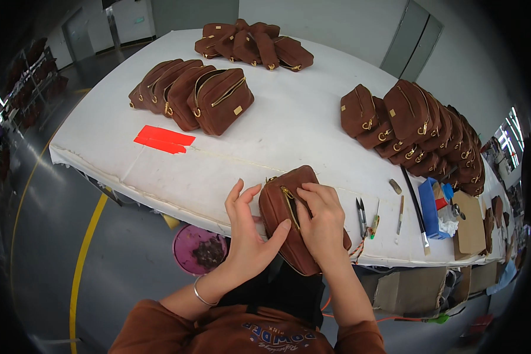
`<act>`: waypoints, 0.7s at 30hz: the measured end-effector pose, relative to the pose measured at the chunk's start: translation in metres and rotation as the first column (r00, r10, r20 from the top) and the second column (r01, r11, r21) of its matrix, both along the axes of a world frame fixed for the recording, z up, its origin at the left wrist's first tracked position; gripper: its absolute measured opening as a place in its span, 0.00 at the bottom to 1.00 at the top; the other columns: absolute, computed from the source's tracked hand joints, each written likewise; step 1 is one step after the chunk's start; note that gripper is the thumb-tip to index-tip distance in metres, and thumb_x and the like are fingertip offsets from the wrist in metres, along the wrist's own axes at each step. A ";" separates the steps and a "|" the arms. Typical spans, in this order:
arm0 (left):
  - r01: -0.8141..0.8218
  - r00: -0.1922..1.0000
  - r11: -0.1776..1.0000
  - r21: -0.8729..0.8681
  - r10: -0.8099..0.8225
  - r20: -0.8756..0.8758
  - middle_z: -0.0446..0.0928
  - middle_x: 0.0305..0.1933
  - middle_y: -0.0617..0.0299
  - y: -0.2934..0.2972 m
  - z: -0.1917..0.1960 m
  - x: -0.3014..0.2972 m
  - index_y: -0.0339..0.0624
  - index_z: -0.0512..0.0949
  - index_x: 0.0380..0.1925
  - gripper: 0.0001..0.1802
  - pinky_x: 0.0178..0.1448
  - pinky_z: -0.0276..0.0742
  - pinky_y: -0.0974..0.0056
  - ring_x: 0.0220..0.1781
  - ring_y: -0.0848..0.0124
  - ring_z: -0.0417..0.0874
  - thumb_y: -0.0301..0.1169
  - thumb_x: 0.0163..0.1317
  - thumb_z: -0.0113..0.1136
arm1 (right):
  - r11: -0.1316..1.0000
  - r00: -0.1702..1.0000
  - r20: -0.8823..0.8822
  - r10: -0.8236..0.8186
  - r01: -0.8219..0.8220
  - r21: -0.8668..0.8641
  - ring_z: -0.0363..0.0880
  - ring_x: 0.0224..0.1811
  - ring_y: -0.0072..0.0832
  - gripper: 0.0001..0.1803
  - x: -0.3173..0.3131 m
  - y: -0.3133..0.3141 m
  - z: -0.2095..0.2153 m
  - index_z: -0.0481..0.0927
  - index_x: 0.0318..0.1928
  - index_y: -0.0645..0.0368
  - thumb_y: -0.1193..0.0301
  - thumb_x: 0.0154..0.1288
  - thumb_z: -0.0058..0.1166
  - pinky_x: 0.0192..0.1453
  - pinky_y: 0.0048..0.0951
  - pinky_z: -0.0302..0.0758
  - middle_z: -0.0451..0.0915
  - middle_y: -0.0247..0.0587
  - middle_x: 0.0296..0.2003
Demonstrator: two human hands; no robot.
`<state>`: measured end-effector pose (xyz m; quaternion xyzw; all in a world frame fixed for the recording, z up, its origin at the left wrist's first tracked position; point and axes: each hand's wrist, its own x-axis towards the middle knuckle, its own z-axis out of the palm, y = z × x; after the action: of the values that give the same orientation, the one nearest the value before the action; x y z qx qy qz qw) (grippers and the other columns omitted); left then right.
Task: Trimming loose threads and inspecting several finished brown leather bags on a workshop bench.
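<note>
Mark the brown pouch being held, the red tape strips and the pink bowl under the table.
Brown pouch (284, 215), head view: leather side beside its zipper.
Red tape strips (162, 139), head view: middle of the strips.
Pink bowl (186, 243), head view: inner left wall.

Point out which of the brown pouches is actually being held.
The brown pouch at the table's near edge, clasped between the left hand and right hand. All other pouches sit untouched in rows and piles farther back on the white table.

Both hands meet at mid-frame: left hand (249, 227) fingers spread upward, right hand (323, 219) curled knuckles-up.
</note>
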<state>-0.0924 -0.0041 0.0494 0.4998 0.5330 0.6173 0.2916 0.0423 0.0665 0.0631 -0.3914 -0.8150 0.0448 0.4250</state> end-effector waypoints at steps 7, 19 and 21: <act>-0.077 0.909 0.991 0.107 0.114 -0.402 0.67 0.56 0.48 0.034 -0.008 -0.002 0.35 0.64 0.58 0.34 0.61 0.68 0.55 0.60 0.53 0.67 0.25 0.50 0.66 | 0.999 1.000 -0.010 0.011 -0.010 0.036 0.78 0.46 0.43 0.11 -0.005 -0.007 -0.002 0.82 0.39 0.69 0.82 0.52 0.60 0.51 0.39 0.76 0.81 0.47 0.41; -0.161 0.938 0.971 0.178 0.207 -0.279 0.76 0.41 0.51 0.048 -0.015 -0.005 0.34 0.75 0.44 0.20 0.46 0.76 0.60 0.41 0.57 0.80 0.23 0.49 0.67 | 1.000 0.997 -0.071 0.000 0.001 0.019 0.79 0.46 0.42 0.10 -0.003 -0.013 -0.002 0.82 0.37 0.67 0.83 0.51 0.61 0.51 0.38 0.77 0.82 0.45 0.40; -0.155 0.943 0.965 0.210 0.208 -0.260 0.77 0.39 0.52 0.048 -0.015 -0.006 0.36 0.77 0.42 0.18 0.42 0.77 0.58 0.38 0.56 0.80 0.22 0.49 0.66 | 1.000 0.995 -0.100 -0.004 0.006 0.017 0.80 0.45 0.42 0.10 -0.001 -0.013 -0.002 0.82 0.36 0.67 0.83 0.50 0.62 0.50 0.38 0.77 0.82 0.45 0.40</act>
<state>-0.0988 0.0444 0.0349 0.5556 0.5525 0.6121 0.1070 0.0409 0.0538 0.0614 -0.3872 -0.7921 0.0560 0.4686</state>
